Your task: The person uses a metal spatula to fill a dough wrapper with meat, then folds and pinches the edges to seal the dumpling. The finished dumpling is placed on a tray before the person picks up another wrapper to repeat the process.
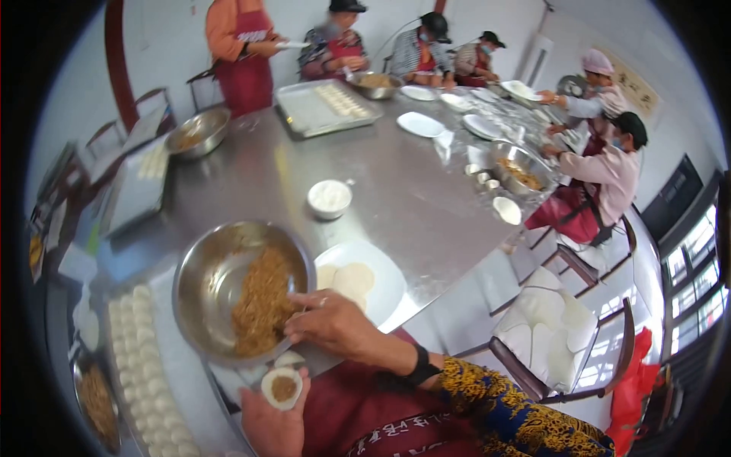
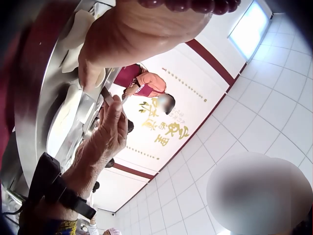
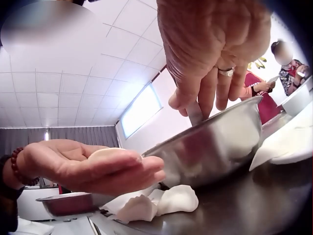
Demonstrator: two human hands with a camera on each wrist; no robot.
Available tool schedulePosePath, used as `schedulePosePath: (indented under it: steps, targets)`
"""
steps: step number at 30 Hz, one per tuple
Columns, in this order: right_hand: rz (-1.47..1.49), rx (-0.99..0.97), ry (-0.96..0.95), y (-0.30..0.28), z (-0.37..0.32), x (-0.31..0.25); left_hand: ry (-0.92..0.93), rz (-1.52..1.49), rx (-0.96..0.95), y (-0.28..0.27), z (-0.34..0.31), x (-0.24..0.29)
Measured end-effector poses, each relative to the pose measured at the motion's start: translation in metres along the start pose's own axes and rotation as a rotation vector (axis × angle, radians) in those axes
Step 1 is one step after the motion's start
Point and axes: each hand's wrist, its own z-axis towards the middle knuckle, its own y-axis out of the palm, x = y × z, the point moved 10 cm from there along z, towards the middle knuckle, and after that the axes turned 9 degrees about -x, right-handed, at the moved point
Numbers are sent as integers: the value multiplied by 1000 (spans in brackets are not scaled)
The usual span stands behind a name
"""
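My left hand lies palm up, its fingers fairly straight, carrying a round dough wrapper with brown filling at its centre. In the right wrist view the wrapper rests on the fingers of that left hand. Fingers and thumb of my right hand pinch a flat tool, whose lower end is hidden behind the rim of the steel bowl. Brown filling fills the bowl's right side. The left wrist view shows the right hand gripping the tool beside the left hand.
Right of the bowl, a white plate holds flat wrappers. Folded dumplings lie close to the bowl; rows of dumplings fill a tray at left. A small bowl of white powder stands beyond. Several people work around the table's far side.
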Motion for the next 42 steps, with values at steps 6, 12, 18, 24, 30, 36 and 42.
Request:
schedulePosePath:
  steps: [6, 12, 18, 24, 30, 36, 42]
  targets:
    - [-57, -115, -23, 12, -5, 1, -28, -52, 13, 7, -3, 1]
    - [16, 22, 113, -5, -21, -2, 98, -104, -28, 19, -4, 22]
    - [292, 63, 339, -16, -63, 10, 98, 124, -159, 32, -4, 36]
    - [638, 97, 445, -16, -92, 5, -17, -1218, -363, 69, -5, 5]
    - [616, -28, 293, -7, -88, -10, -291, -1713, -200, 84, -13, -6]
    - [537, -74, 193, 0, -85, -19, -356, -1712, -233, 95, -18, -9]
    - [374, -112, 125, 2, -85, -29, -349, -1648, -291, 102, -19, -5]
